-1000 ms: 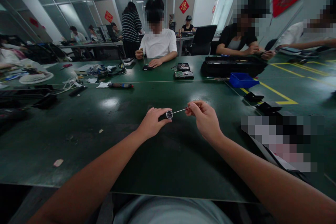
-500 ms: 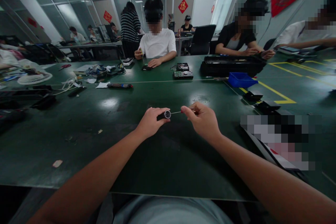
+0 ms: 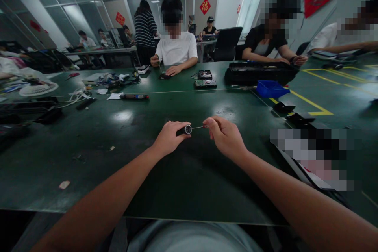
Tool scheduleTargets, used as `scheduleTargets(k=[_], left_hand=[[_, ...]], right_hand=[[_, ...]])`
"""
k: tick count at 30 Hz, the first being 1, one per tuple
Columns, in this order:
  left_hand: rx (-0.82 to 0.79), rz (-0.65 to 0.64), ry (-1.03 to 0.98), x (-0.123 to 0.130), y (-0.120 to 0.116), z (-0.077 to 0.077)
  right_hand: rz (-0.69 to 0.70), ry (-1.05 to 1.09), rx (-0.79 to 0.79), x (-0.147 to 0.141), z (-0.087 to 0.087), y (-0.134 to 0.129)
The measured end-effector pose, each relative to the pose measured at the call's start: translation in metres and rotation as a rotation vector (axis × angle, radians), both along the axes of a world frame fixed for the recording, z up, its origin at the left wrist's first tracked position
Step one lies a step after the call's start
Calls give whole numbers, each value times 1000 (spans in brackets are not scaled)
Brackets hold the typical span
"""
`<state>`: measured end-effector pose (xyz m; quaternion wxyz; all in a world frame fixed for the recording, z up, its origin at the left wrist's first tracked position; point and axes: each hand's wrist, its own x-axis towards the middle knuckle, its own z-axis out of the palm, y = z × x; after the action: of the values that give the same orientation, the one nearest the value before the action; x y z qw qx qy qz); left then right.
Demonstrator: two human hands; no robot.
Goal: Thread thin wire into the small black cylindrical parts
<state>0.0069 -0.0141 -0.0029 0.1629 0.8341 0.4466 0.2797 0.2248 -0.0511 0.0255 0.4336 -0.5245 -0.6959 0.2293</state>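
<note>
Between the thumb and fingers of my left hand (image 3: 169,138) is a small black cylindrical part (image 3: 188,129) with a pale ring at its end, held just above the table. My right hand (image 3: 226,137) is closed around the handle of a thin screwdriver (image 3: 198,127). Its metal shaft points left and its tip meets the ringed end of the part; whether it goes inside cannot be made out. Most of the handle is hidden by my fingers, with a bit of red showing.
Beyond my hands lies a pen-shaped electric screwdriver (image 3: 134,96). Opened hard drives (image 3: 206,83), a blue bin (image 3: 272,89) and a long black casing (image 3: 260,73) stand farther back. Black brackets (image 3: 299,118) and a blurred sheet (image 3: 310,165) lie at right. A co-worker (image 3: 176,49) sits opposite.
The fingers of my right hand have shifted around the screwdriver handle, with the thumb now raised and less of the handle showing. My left hand and the black part stay in place.
</note>
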Motion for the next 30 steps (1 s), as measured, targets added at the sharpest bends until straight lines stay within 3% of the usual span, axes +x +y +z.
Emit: scheduleTargets(k=[8, 12, 16, 24, 26, 30], left_hand=[[6, 32, -32, 0, 2, -2], [12, 19, -31, -1, 2, -4], [9, 48, -37, 0, 2, -4], [61, -47, 36, -1, 6, 1], [65, -41, 75, -3, 10, 0], [24, -22, 121, -4, 14, -3]], right_hand=[[70, 33, 20, 2, 0, -3], [18, 107, 44, -1, -1, -4], [18, 311, 17, -3, -7, 3], [9, 872, -274, -2, -17, 21], [-28, 887, -367, -1, -18, 23], [-88, 766, -272, -2, -22, 23]])
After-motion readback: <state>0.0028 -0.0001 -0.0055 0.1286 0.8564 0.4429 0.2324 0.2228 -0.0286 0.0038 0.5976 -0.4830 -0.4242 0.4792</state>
